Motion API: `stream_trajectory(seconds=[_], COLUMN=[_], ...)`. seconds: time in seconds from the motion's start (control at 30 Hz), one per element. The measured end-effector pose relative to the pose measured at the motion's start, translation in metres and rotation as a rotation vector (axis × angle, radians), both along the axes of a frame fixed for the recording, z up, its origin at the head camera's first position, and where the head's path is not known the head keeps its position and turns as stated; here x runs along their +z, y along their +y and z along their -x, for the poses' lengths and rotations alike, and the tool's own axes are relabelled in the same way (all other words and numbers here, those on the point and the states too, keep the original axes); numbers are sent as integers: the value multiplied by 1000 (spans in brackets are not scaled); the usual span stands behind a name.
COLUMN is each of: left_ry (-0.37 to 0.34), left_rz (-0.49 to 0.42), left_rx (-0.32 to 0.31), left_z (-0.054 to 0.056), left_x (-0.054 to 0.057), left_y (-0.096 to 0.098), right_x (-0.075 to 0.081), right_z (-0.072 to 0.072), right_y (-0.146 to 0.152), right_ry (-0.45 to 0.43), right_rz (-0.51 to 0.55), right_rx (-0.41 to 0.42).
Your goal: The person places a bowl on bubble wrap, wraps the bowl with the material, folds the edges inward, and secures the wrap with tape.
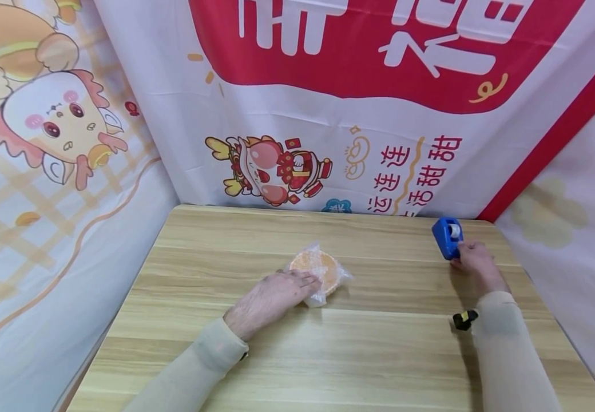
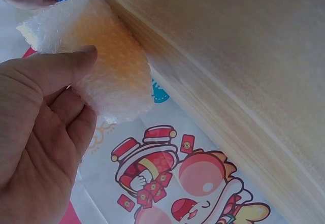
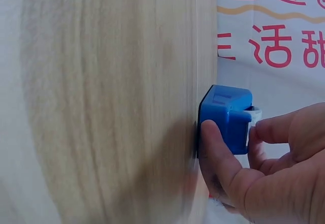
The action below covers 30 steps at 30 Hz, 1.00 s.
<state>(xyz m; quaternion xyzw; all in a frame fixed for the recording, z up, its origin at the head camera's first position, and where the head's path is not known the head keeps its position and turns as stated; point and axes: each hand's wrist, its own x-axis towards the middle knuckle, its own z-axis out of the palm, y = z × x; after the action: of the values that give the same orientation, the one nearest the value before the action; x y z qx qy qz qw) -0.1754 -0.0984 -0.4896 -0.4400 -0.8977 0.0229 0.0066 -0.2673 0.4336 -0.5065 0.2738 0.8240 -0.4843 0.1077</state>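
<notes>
A round, flat orange item in bubble wrap (image 1: 330, 265) lies near the middle of the wooden table, clear wrap sticking out at its sides. My left hand (image 1: 279, 293) pinches its near left edge; in the left wrist view the thumb presses the wrapped face (image 2: 119, 51), the other fingers partly hidden behind it. Toward the back right corner stands a small blue tape dispenser (image 1: 444, 239) with a whitish roll in it. The right hand (image 1: 476, 263) grips its near end, and in the right wrist view thumb and fingers are at opposite sides of the blue body (image 3: 226, 107).
The light wooden table (image 1: 380, 355) ends at the back against a hanging cloth (image 1: 174, 114) printed with red lettering and a cartoon figure. Printed cloths also hang along the left and right sides. A small black-and-yellow piece (image 1: 464, 319) sits at my right cuff.
</notes>
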Motion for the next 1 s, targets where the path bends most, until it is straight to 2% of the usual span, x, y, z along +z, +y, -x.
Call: stream_trajectory(seconds=[0.27,0.37,0.53,0.7,1.0], left_ry=[38,24,0,29,22], left_rz=[6,-1,-4,39,17], left_rx=[-12,-8,6,1,-4], left_z=[0,0,-1,-2,-1], left_x=[0,0,1,1,-1], left_y=[-1,-1,0,1,2], right_x=[3,5,7,5,4], right_z=[-11,-14,-18,-22,-19], right_y=[9,9,8,11,12], right_ry=[-4,-2,-5,6,-4], right_rz=[104,162,193,167,201], right_rx=[53,62,12,-47,-80])
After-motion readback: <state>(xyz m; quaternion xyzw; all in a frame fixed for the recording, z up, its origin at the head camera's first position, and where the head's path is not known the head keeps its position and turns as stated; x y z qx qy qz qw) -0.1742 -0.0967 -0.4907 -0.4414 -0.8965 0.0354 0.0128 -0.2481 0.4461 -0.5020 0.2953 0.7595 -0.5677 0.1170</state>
